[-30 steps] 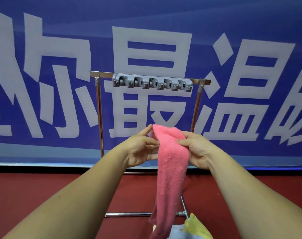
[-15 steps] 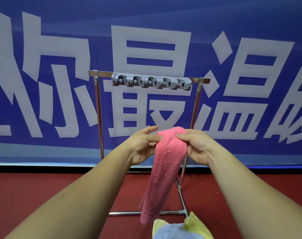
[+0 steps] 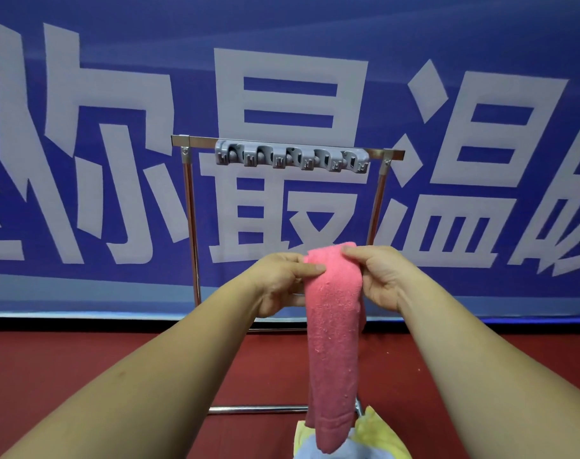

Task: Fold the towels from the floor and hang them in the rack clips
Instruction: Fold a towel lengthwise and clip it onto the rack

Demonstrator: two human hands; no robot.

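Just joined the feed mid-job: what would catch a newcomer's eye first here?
The pink towel hangs long at centre, its top pinched between the left hand and right hand. Behind it stands a metal rack whose grey clip strip holds no towel, before a blue banner.

Only the person's two arms show, running from the lower corners of the frame up to the hands. The left forearm (image 3: 156,376) and the right forearm (image 3: 464,359) are bare along their whole visible length, smooth and full, and look broader toward the frame's edge under the wide lens. The wrists are bare as well. The left hand (image 3: 278,283) is broad, with fine creases over the knuckles and a short, close-cut thumbnail (image 3: 319,267). The right hand (image 3: 381,276) shows soft folds at the base of the thumb and bare fingers (image 3: 351,250) with rounded tips. A faint darker spot on the left forearm may be a mole or only shadow.
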